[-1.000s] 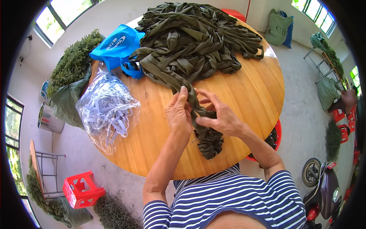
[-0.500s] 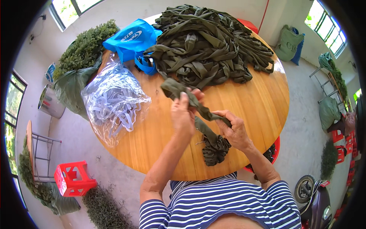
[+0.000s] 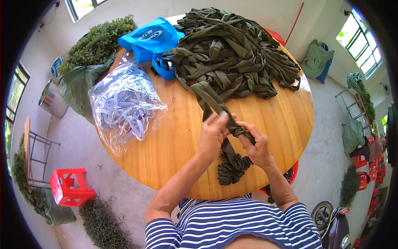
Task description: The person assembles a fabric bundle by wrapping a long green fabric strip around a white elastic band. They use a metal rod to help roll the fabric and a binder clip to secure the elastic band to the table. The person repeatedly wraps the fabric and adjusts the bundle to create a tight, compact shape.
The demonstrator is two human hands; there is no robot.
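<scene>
A long olive-green fabric strip (image 3: 213, 98) runs from a big tangled pile of the same fabric (image 3: 228, 54) toward me. My left hand (image 3: 212, 136) is closed on the strip, its fingertips slightly blurred. Just right of it, my right hand (image 3: 258, 147) grips the strip where it gathers into folds at the thumb and fingers. From below my hands the strip drops to a scrunched, ruffled bundle (image 3: 231, 171) on the near part of the round wooden table (image 3: 273, 118). What lies inside the folds is hidden.
On the table's left are a clear plastic bag of pale lavender straps (image 3: 126, 112) and a blue tote bag (image 3: 147, 41). Artificial greenery (image 3: 95, 41) stands beyond the left edge. A red stool (image 3: 72, 186) is at lower left; a red basin (image 3: 293, 174) sits under the right edge.
My left hand has come nearer to me and to the right, close to my right hand. The loose loop it held up now stretches back toward the pile. The view has shifted slightly.
</scene>
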